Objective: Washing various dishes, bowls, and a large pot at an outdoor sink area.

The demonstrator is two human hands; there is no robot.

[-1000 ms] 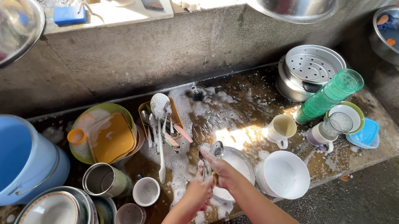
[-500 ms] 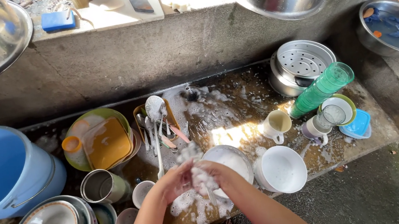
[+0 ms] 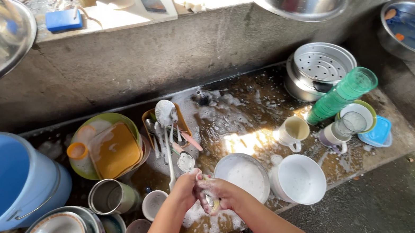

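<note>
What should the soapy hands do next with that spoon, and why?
Probably set the spoon down among the washed utensils in the yellow holder. The left hand and right hand grip it together, it is covered in suds, and the other soapy cutlery lies just beyond it.

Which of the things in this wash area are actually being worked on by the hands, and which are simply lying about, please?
In hand:
- left hand and right hand, soapy, closed together around a metal spoon
- foamy round metal bowl beside them

Lying about:
- big blue plastic bucket
- stack of green plastic cups
- perforated metal steamer tray
- white ceramic bowl
- cream mug
</note>
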